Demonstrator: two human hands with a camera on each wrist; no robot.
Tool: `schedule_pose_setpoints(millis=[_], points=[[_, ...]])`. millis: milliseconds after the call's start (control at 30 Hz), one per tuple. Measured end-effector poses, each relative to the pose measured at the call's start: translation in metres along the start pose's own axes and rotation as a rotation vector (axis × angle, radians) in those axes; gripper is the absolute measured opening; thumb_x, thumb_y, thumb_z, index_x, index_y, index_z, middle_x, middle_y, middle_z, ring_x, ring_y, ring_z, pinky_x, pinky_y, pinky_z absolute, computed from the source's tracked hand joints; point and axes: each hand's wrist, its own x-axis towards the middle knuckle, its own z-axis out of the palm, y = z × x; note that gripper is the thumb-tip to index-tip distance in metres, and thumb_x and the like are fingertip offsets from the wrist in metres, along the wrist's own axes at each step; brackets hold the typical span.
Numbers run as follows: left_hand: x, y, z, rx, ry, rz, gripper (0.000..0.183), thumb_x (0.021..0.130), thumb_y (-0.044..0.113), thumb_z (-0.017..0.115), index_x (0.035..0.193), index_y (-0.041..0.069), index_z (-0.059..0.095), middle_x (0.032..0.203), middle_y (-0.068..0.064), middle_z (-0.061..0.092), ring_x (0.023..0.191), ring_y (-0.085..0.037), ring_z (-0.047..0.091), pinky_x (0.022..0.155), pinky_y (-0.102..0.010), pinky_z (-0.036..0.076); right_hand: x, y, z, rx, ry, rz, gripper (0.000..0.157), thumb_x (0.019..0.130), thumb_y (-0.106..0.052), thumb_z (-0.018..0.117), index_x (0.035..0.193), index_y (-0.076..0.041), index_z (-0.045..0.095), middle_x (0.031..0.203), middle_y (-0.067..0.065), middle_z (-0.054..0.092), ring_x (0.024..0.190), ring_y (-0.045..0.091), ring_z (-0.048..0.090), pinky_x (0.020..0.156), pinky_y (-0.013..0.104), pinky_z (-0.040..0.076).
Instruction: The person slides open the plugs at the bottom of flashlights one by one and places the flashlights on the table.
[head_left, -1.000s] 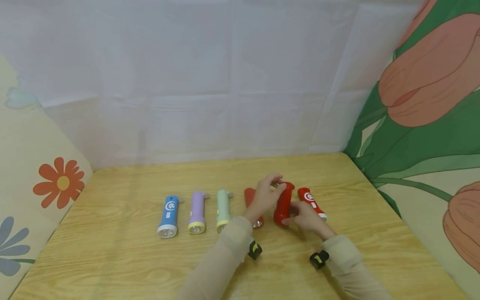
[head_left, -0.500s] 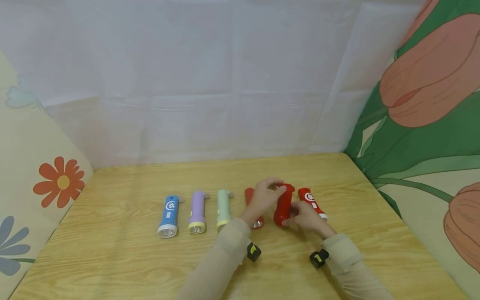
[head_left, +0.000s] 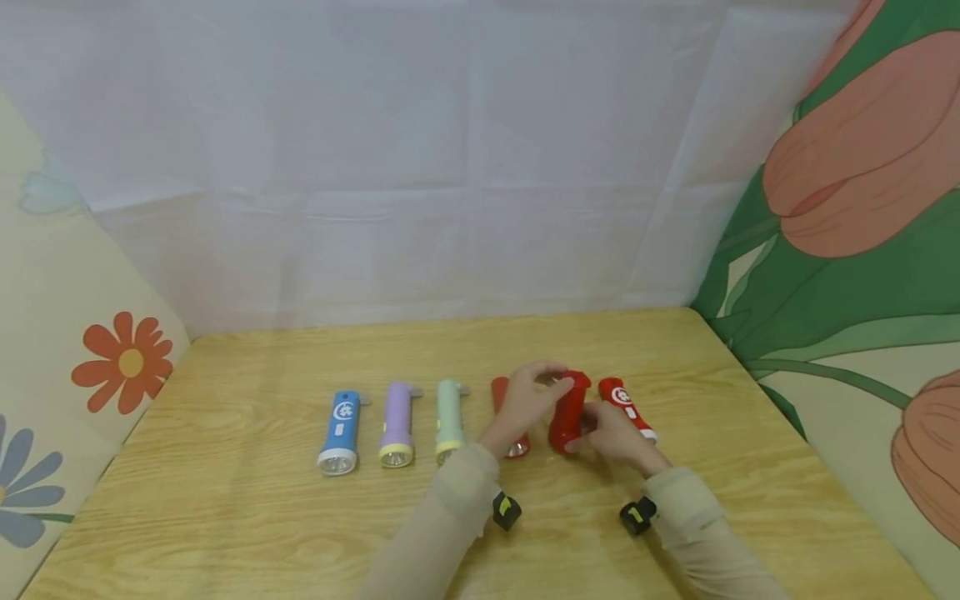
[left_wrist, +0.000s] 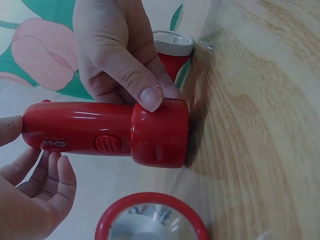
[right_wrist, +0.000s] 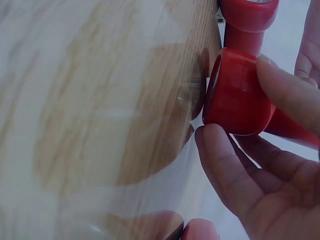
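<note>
A glossy red flashlight stands lens end down over the table, slightly tilted. In the left wrist view its ribbed switch faces the camera. My left hand pinches the tail end, thumb on the end cap and fingers just below. Lower down, my right hand grips the wide head between thumb and fingers. Another red flashlight lies left of it, partly hidden by my left hand. On the right lies a red flashlight with a white rim, its lower part close behind my right hand.
A blue flashlight, a purple one and a mint green one lie in a row on the wooden table, lens ends toward me. A white cloth hangs behind; flowered panels flank both sides.
The view shifts slightly. My left hand and the upright flashlight's tail end move down a little; both hands keep their hold.
</note>
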Motion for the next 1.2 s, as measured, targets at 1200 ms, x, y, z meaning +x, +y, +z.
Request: schedule_pose_setpoints(millis=[1200], points=[[-0.013,0.007,0.000,0.062,-0.031,0.141,0.022,0.085,0.011,0.065,0.104,0.001,0.065,0.097,-0.009,0.066,0.084,-0.015,0.059,0.065,-0.019,0.048,0.001,0.006,-0.003,0.002,0.019,-0.117,0.040,0.062,-0.004,0.081,0.096,0.005,0.061,0.086,0.011,0.066,0.078,0.023,0.062,0.071,0.037,0.050]])
